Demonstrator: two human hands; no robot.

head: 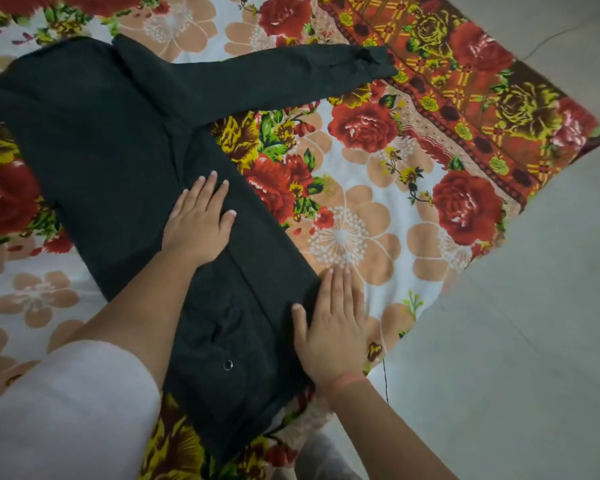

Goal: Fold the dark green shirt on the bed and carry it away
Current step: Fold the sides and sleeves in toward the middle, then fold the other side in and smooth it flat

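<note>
The dark green shirt lies spread flat on the flowered bed sheet. One long sleeve stretches out toward the upper right. A folded strip of the shirt runs down toward me, with a small silver snap button near its lower end. My left hand presses flat on the middle of the folded part, fingers straight. My right hand lies flat along the shirt's right edge, thumb on the fabric and fingers partly on the sheet.
The bed's corner and its patterned red and yellow border sit at the right. Past the edge is pale grey floor. A thin dark thread hangs from the sheet edge near my right wrist.
</note>
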